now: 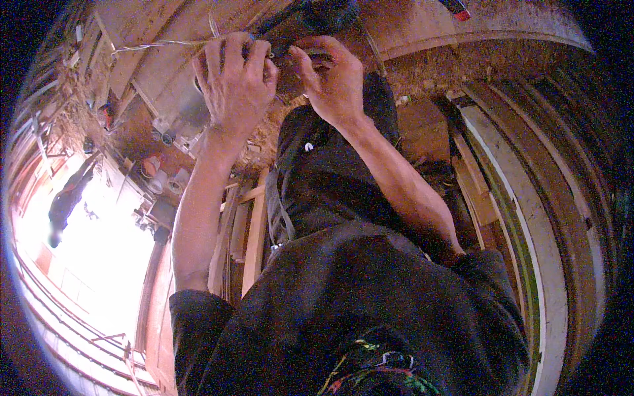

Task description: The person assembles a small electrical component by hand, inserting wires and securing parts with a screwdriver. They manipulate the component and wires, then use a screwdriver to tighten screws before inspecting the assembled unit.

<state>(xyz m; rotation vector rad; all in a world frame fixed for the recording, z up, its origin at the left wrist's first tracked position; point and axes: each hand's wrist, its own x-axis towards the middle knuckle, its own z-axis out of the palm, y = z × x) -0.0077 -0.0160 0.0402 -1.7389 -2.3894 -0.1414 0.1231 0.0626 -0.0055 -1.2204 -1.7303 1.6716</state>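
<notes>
My left hand (236, 82) is raised in front of me with its fingers curled around something mostly hidden beneath them. A small, pale, ring-like end shows by its fingertips. Close to its right, my right hand (333, 78) has thumb and forefinger bent toward each other; whatever lies between them is too dark to name. A thin twisted cord (158, 44) runs from the left up to my left hand. Just beyond the hands is a dark rounded object (328, 14) with a dark bar (277, 20) slanting from it.
Long boards (522, 191) stand along the right side. Wooden pieces (254, 237) lie below my left forearm. Cans and small items (155, 165) sit to the left, near a very bright opening (99, 244). A dark tool with a red tip (457, 9) lies at the upper right.
</notes>
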